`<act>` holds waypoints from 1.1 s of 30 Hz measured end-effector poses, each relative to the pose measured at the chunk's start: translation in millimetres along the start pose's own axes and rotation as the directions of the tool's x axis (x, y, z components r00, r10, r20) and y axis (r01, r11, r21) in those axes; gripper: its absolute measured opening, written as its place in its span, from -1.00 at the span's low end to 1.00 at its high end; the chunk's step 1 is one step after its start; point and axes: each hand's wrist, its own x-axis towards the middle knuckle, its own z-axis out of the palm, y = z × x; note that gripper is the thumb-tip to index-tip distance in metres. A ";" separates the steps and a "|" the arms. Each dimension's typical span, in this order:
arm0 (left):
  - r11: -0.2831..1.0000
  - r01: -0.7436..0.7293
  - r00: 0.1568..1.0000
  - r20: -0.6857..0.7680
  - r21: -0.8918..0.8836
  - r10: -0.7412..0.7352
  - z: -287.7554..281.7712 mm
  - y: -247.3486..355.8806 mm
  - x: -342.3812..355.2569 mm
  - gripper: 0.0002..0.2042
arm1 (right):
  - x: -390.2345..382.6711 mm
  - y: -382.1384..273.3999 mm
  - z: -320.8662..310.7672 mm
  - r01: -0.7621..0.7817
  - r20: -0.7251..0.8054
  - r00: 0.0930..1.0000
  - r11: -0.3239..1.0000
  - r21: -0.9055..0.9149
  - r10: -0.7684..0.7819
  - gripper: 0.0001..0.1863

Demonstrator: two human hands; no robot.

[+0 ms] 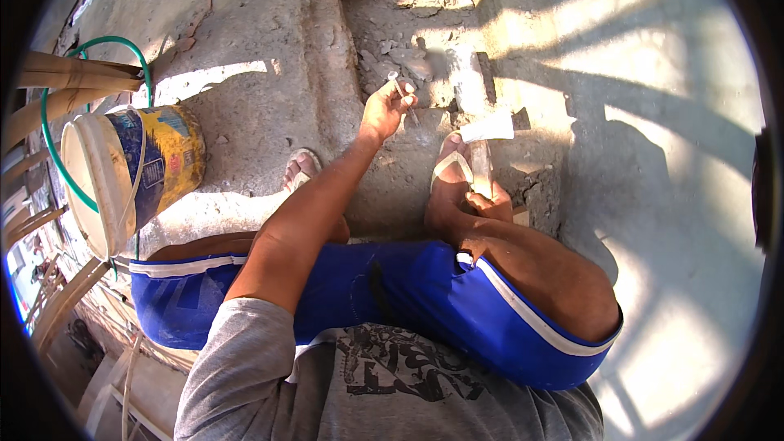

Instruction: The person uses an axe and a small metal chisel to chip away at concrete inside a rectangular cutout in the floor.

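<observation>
My left hand point(387, 112) is closed around a thin metal chisel point(394, 77). Its round head sticks up above my fingers, and its shaft slants down toward the near edge of a broken-out recess point(327, 49) in the concrete. To the right, low beside my right foot, my right hand point(492, 204) grips the wooden handle of a hammer point(482, 165). Sunlight washes out the hammer's broad, pale head, so its exact shape is hard to make out. Head and chisel are apart. Rubble point(412, 61) lies in the recess.
On the left a yellow and blue bucket point(167, 155) lies tipped on its side, with a green hose point(122, 39) looped behind it. Wooden poles point(77, 73) jut in at the left rim. A smooth grey wall point(653, 163) with striped shadows rises on the right.
</observation>
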 end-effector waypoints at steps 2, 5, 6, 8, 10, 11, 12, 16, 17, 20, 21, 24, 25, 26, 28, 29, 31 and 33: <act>0.938 -0.228 0.964 -0.078 0.263 0.256 0.2 9.5 13.4 -0.84 | 3.3 5.3 -0.8 0.089 -0.002 0.996 0.991 0.095 -0.089 -0.66; 0.962 -0.221 0.960 -0.138 0.160 0.244 -4.6 22.3 26.4 -0.87 | 5.2 5.9 -5.3 -0.024 -0.020 1.000 0.998 -0.058 0.022 -0.68; 0.997 -0.067 0.992 -0.113 -0.046 0.062 -5.6 25.2 27.5 -0.89 | 6.1 5.6 -4.0 -0.023 -0.018 1.000 0.999 -0.048 0.022 -0.68; 0.989 0.127 0.989 -0.073 -0.081 -0.133 0.6 25.4 23.5 -0.90 | 7.3 2.5 -2.5 0.091 -0.005 0.996 0.996 -0.019 -0.091 -0.71; 0.918 0.377 0.925 -0.002 -0.119 -0.380 12.8 22.8 19.5 -0.95 | 15.3 -5.2 -2.8 0.005 0.024 1.000 0.999 0.035 -0.006 -0.70; 0.905 0.398 0.916 0.007 -0.149 -0.402 9.9 15.0 20.6 -0.95 | 20.7 -16.8 0.6 -0.076 0.081 0.994 0.995 0.072 0.070 -0.70; 0.905 0.365 0.924 -0.033 -0.218 -0.380 11.7 5.8 18.6 -0.94 | 20.8 -32.8 4.4 -0.076 0.084 0.994 0.994 0.072 0.070 -0.70; 0.957 0.110 0.959 -0.226 -0.267 -0.173 32.6 -9.9 32.3 -0.91 | 30.6 -71.0 2.1 -0.017 0.142 0.990 0.994 0.109 0.002 -0.77; 0.981 -0.156 0.961 -0.211 0.114 0.178 25.5 -9.4 45.4 -0.94 | 35.8 -76.8 5.1 0.077 0.163 0.982 0.992 0.097 -0.092 -0.81; 0.883 -0.235 0.904 -0.242 0.406 0.351 20.1 33.8 80.2 -0.90 | 39.5 -93.7 -6.7 0.086 0.078 0.993 0.996 0.028 -0.088 -0.80; 0.940 -0.238 0.898 -0.314 0.243 0.309 18.2 54.0 96.3 -0.88 | 41.6 -95.4 -12.3 0.101 0.043 0.994 0.995 -0.008 -0.100 -0.80; 0.893 -0.194 0.938 -0.190 0.407 0.291 -2.4 122.4 133.1 -0.85 | 44.6 -99.5 -19.2 0.013 0.041 0.999 1.000 -0.027 -0.012 -0.75; 0.783 -0.220 0.941 -0.085 0.581 0.327 -17.8 147.0 147.2 -0.83 | 49.0 -100.6 -20.2 -0.024 0.037 0.999 1.000 -0.002 0.025 -0.73; 0.588 -0.260 0.940 0.060 0.766 0.337 -0.6 167.7 164.7 -0.84 | 68.2 -67.5 -43.1 0.043 -0.017 0.999 0.988 -0.150 -0.046 -0.70; 0.245 -0.373 0.904 0.290 0.895 0.315 3.2 203.3 190.2 -0.83 | 79.4 -43.8 -65.5 0.127 -0.009 0.991 0.946 -0.299 -0.136 -0.69; 0.133 -0.437 0.871 0.381 0.890 0.311 -9.2 223.1 206.5 -0.82 | 86.0 -40.9 -65.9 0.237 0.037 0.969 0.868 -0.437 -0.246 -0.69; -0.471 -0.403 0.756 0.575 0.785 0.312 -131.1 301.6 225.2 -0.65 | 91.0 -69.4 -11.6 0.382 0.228 0.923 0.821 -0.424 -0.311 -0.63; -0.201 -0.415 0.881 0.447 0.888 0.153 -17.1 261.3 261.8 -0.72 | 83.2 -65.4 -60.9 0.132 0.124 0.989 0.814 -0.565 -0.075 -0.50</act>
